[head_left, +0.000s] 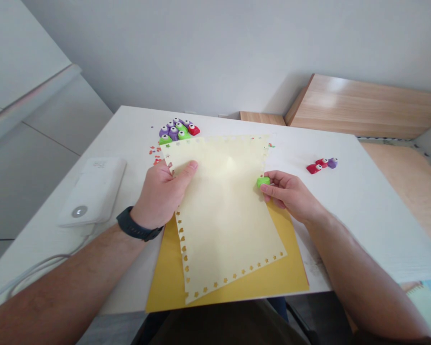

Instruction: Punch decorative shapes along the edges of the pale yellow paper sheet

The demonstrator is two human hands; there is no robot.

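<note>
My left hand (162,192) grips the left edge of a pale yellow sheet of paper (226,215), thumb on top. The sheet has small shapes punched along its edges and is lifted slightly. My right hand (289,194) is closed on a small green paper punch (263,181) set at the sheet's right edge. Beneath the sheet lies a darker yellow sheet (273,282) on the white table (362,206).
A cluster of purple, green and red punches (177,131) sits at the far side of the table, with paper bits (154,152) beside it. Three more punches (321,165) lie to the right. A white device (93,189) with a cable rests at left. A wooden board (362,105) leans behind.
</note>
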